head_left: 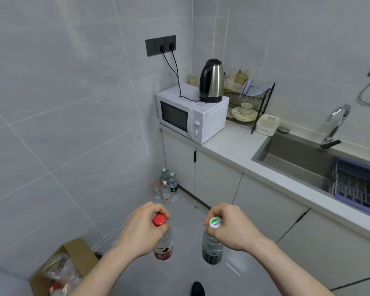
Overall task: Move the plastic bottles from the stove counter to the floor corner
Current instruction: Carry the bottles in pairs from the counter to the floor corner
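Left hand (144, 227) grips one red-capped clear plastic bottle (163, 242); right hand (229, 226) grips one white-and-green-capped bottle (212, 246); four clear bottles (166, 186) stand at 12 o'clock.

One piece of lettering can be made out: the word "Cestbon", printed in dark letters on the white and green cap (215, 222) of the clear bottle (212, 249) gripped at the neck by the right hand (229, 226). Pale characters are carried on the red label (163, 254) of the red-capped bottle (163, 242) held by the left hand (142, 229), but they are too blurred to be read.
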Motion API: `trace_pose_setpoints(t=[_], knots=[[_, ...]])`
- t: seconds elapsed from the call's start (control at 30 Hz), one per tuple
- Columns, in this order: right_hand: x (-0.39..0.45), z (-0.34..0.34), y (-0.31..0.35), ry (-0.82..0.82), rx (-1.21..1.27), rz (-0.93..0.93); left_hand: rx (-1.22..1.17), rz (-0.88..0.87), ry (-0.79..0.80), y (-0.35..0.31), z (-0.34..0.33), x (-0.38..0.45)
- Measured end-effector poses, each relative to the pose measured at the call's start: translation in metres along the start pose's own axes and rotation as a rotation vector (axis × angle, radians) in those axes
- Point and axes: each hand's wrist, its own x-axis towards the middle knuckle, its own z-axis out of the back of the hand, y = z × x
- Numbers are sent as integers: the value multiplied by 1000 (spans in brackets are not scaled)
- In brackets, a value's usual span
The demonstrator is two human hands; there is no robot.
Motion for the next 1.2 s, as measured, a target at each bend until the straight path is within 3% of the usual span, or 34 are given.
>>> trace_pose_setpoints(t=[0.57, 0.93, 1.2], knots=[[275, -19, 62, 197, -16, 94, -40, 198, -113, 97, 43, 190], [410, -87, 117, 218, -42, -50, 9, 204, 36, 207, 78, 308], [476, -120, 116, 182, 66, -244, 104, 185, 188, 266, 67, 405]])
